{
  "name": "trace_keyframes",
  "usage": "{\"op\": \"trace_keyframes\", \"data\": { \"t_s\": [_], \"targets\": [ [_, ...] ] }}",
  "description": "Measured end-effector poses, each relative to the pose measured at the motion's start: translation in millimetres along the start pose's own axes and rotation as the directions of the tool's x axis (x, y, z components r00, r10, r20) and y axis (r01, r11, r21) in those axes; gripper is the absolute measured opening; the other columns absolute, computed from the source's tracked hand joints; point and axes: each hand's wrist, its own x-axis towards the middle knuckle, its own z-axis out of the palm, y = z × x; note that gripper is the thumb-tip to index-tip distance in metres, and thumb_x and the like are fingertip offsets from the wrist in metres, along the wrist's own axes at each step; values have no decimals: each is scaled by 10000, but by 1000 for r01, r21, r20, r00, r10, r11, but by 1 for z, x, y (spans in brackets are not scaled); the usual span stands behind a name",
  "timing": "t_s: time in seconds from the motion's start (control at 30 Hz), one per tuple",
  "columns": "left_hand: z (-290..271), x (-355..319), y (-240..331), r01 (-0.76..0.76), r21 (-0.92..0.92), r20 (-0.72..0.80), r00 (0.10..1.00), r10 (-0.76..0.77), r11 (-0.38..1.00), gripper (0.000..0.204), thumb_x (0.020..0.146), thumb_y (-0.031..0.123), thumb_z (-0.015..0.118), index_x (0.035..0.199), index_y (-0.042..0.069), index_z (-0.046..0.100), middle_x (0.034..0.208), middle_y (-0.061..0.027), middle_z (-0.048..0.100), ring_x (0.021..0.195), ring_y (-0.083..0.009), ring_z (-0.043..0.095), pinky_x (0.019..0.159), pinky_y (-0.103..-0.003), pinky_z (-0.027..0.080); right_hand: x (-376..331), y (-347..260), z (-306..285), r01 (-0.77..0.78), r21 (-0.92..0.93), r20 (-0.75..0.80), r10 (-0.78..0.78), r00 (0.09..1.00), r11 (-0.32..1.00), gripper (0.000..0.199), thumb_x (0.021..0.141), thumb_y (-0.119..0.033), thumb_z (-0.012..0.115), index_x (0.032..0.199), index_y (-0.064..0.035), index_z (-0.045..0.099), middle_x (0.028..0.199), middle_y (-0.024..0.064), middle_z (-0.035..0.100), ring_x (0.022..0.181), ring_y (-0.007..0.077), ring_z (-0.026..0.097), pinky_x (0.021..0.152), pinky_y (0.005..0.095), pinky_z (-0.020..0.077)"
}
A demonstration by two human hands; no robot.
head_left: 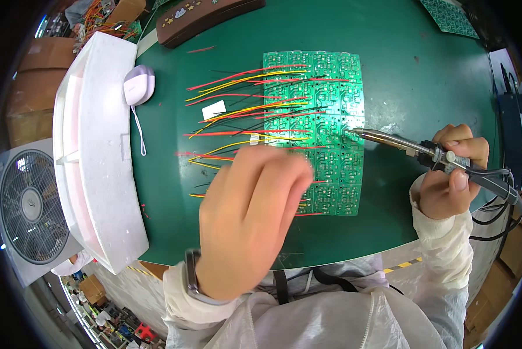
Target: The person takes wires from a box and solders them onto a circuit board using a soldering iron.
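My right hand (455,174) grips a soldering iron (392,139) that has a feed fitting and black cables. Its tip points left, over the right part of a green circuit board panel (345,157); whether they touch I cannot tell. Red, yellow and black wires (243,107) run leftward off the panel in rows. Over the panel's lower left and the wire ends is my left hand (252,215), slightly blurred, fingers curled together. What its fingertips hold, if anything, is hidden. A dark wristband (194,279) circles my left wrist.
A white foam box (107,157) stands along the green table's (173,232) left edge, a lilac case (139,85) with a strap beside it. A brown decorated case (205,17) lies at the back. More boards (450,17) lie far right. A fan (33,203) stands beyond the box.
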Motion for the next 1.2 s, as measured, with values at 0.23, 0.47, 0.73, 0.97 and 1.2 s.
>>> {"op": "trace_keyframes", "data": {
  "t_s": [0.23, 0.47, 0.73, 0.97, 1.2],
  "targets": [
    [26, 26, -28, -68, -100, -2, 998, 68, 993, 148, 643, -77, 580, 750, 8, 523, 734, -66, 485, 620, -154, 507, 520, -249, 407, -3, -2, -1, -22, -14, 14, 22, 1000, 1000, 321, 673, -313, 515, 792, -28, 430, 621, 76, 376, 509, 132, 301, 483, 256, 257],
    [30, 26, -37, -99, -165, -16, 995, 98, 981, 146, 627, -71, 601, 731, 11, 538, 715, -53, 496, 612, -151, 510, 520, -250, 409, -2, -4, 2, -53, -35, 62, 55, 997, 998, 331, 668, -316, 529, 788, -24, 430, 616, 77, 377, 506, 134, 299, 477, 259, 247],
    [31, 25, -39, -74, -174, -21, 997, 72, 982, 128, 635, -71, 603, 723, -2, 540, 715, -57, 509, 611, -141, 517, 537, -241, 420, -1, -4, 5, -53, -50, 102, 58, 993, 997, 335, 669, -310, 524, 795, -14, 429, 611, 85, 380, 501, 137, 315, 478, 262, 250],
    [30, 24, -38, -76, -160, -20, 997, 73, 984, 134, 632, -77, 603, 724, -3, 539, 717, -57, 511, 610, -135, 522, 537, -234, 426, -2, 1, -2, -20, 2, 186, 19, 982, 1000, 353, 703, -299, 583, 827, 0, 441, 672, 96, 461, 542, 107, 377, 509, 229, 296],
    [32, 24, -39, -110, -151, -42, 994, 105, 982, 142, 625, -80, 607, 722, 1, 542, 722, -56, 507, 608, -135, 521, 526, -237, 423, -3, 1, -1, -34, -2, 195, 34, 980, 999, 340, 704, -288, 586, 825, -5, 444, 676, 95, 466, 548, 106, 387, 513, 224, 303]
  ]
}}
